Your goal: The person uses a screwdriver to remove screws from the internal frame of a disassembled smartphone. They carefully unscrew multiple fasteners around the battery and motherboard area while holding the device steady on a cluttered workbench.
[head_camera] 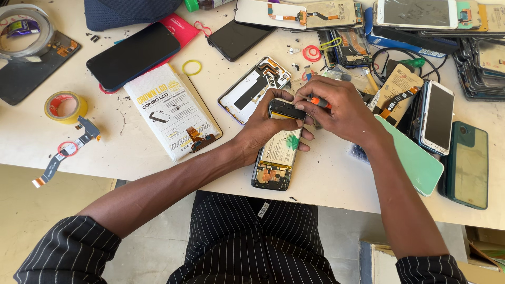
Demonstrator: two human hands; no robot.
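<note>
**Opened phone gripped at the table's near edge**

The white table (336, 179) carried a spread of phone parts. At its near edge, about midway along, lay the opened phone (276, 158), back off, its battery and lower circuit board showing, its long side running away from the person.

The left hand (263, 126) came in from the left and closed around the phone's far end, thumb over the top and fingers curled beneath a dark part there. The right hand (342, 108) sat just beside it on the right, touching it, fingers pinched shut on an orange-handled screwdriver (320, 102) aimed at that same far end. So the phone lay under and just nearer than both hands, its lower half clear of them.

Left of the phone rested a white box (171, 118), and beyond that a black phone (134, 55). A bare phone frame (252, 89) lay just beyond the left hand. To the right, a green cover (421, 163) reached the near edge, with a dark green phone (468, 165) further right. Near the left edge sat a yellow tape roll (66, 107), and a yellow rubber band (192, 67) lay further in.
</note>
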